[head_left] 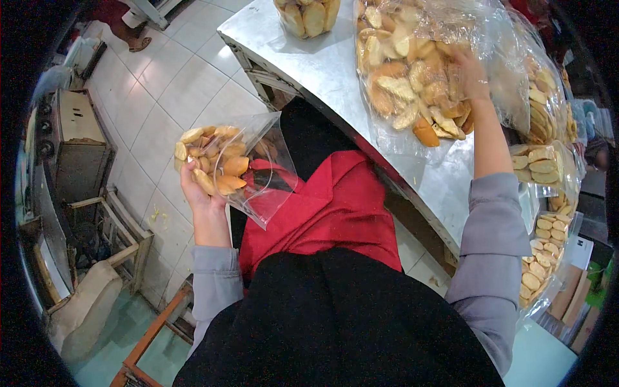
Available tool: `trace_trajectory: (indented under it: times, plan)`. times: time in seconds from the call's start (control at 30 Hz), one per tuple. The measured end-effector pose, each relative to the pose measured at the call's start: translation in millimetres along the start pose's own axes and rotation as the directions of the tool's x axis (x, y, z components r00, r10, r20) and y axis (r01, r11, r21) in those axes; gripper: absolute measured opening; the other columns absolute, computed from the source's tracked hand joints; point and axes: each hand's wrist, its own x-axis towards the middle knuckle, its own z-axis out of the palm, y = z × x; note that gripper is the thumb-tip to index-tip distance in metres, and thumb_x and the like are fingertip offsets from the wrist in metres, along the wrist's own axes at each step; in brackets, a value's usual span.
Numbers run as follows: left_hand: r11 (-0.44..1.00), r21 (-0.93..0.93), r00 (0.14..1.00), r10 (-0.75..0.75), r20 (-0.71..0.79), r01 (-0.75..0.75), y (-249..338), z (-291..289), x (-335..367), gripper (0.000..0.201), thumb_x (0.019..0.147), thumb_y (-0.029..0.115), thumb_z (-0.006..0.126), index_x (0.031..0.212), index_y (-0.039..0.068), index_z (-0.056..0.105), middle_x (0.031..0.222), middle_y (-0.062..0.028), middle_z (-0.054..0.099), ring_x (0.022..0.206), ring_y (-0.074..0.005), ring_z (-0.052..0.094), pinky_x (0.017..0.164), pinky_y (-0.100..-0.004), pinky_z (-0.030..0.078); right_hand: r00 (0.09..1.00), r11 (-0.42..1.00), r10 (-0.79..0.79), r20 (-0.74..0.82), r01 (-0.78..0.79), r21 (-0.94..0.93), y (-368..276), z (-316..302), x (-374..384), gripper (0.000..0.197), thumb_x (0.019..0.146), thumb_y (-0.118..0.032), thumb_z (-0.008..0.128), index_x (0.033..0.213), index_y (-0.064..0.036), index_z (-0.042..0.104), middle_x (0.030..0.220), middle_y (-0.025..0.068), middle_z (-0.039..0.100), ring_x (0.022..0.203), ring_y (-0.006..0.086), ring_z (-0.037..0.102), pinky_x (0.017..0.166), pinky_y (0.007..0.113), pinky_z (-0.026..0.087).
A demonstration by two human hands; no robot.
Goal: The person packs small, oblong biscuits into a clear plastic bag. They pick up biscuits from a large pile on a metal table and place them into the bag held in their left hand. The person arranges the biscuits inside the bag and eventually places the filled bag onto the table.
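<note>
Small bag [236, 162] of bread pieces is held in left hand [202, 193], left of metal table [316, 76]; left fingers mostly hidden behind it. Right hand [472, 76] is placed among bread in large bag [412, 71] on table; its fingers are blurred, grip cannot be told. Large bag and bread pack [308, 16] are cut off at top.

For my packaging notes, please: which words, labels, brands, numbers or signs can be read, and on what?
None can be read.
Clear bag in the left hand: no print visible.
White flat item, far right: dark mark, too small to read.
</note>
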Motion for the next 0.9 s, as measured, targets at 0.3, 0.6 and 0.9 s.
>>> trace_trajectory:
  times: [0.3, 0.6, 0.9]
  plan:
    - [1.0, -0.003, 0.999, -0.003, 0.045, 0.003, 3.1, -1.9, -5.0, 0.049, 0.073, 0.025, 0.048, 0.118, 0.004, 0.045, 0.114, -0.0134, 0.053, 0.104, -0.0298, 0.051, 0.091, -0.0441, 0.041, 0.947, 0.999, -0.009, -0.32, 0.024, 0.043, -37.7, -49.5, -29.8, 0.03, 0.078, -0.011, 0.056, 0.108, -0.0144, 0.059, 0.082, 0.0164, 0.061, 0.07, 0.0322, 0.059, 0.064, 0.039, 0.048]
    - [1.0, -0.027, 0.999, -0.004, 0.051, 0.006, -5.8, 5.5, -9.8, 0.048, 0.075, 0.027, 0.047, 0.118, 0.004, 0.046, 0.114, -0.0138, 0.052, 0.104, -0.0313, 0.052, 0.091, -0.0476, 0.041, 0.761, 0.111, 0.593, 0.262, -0.4, 0.91, -69.2, -67.9, -98.1, 0.032, 0.084, -0.01, 0.053, 0.114, 0.0012, 0.054, 0.093, 0.0107, 0.063, 0.077, 0.0193, 0.064, 0.062, 0.026, 0.051]
    - [0.995, 0.004, 0.994, 0.1, 0.037, -0.1, -32.0, 4.1, 8.2, 0.045, 0.076, 0.029, 0.047, 0.114, 0.004, 0.049, 0.106, -0.0125, 0.057, 0.099, -0.0306, 0.054, 0.087, -0.0448, 0.044, 0.847, -0.264, 0.305, 0.436, -0.364, 0.893, -200.2, -115.0, -151.2, 0.032, 0.079, 0.001, 0.059, 0.111, 0.0008, 0.056, 0.091, 0.0104, 0.061, 0.076, 0.016, 0.062, 0.059, 0.022, 0.052]
